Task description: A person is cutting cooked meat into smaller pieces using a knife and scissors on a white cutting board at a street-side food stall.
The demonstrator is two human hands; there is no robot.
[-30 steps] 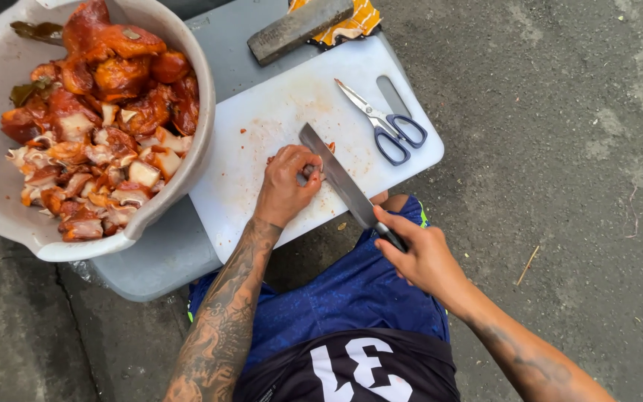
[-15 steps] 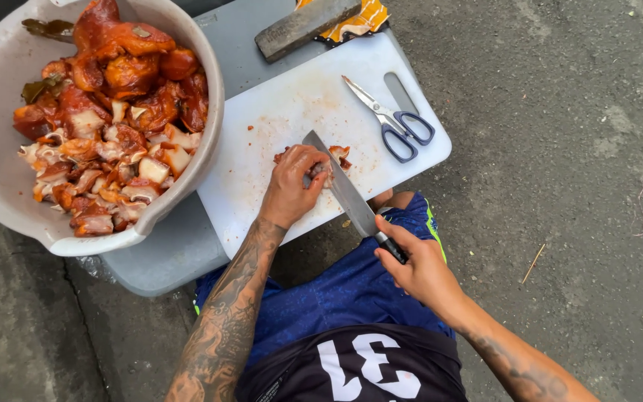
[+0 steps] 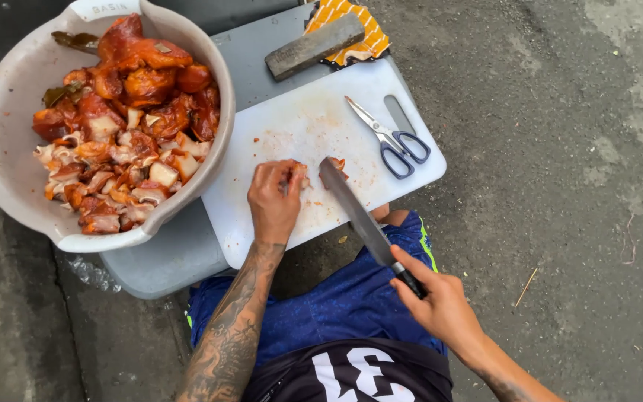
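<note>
- Left hand point(image 3: 275, 199) curled down on a small piece of meat point(image 3: 299, 177) near the middle of the white cutting board point(image 3: 292, 126), fingers closed over it.
- Right hand point(image 3: 440, 304) wrapped tight round the cleaver point(image 3: 351, 208) handle off the board's near edge, blade tip now beside the meat (half a second ago, laid closer against the left knuckles).
- Scissors point(image 3: 392, 139) flat by the board's right edge, unmoved.
- Basin point(image 3: 9, 112) of chopped reddish meat overlapping the board's left edge.
- Sharpening stone point(image 3: 314, 46) beyond the far edge.

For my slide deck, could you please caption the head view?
Left hand steadies meat on a white cutting board while the right hand grips a cleaver.
</note>
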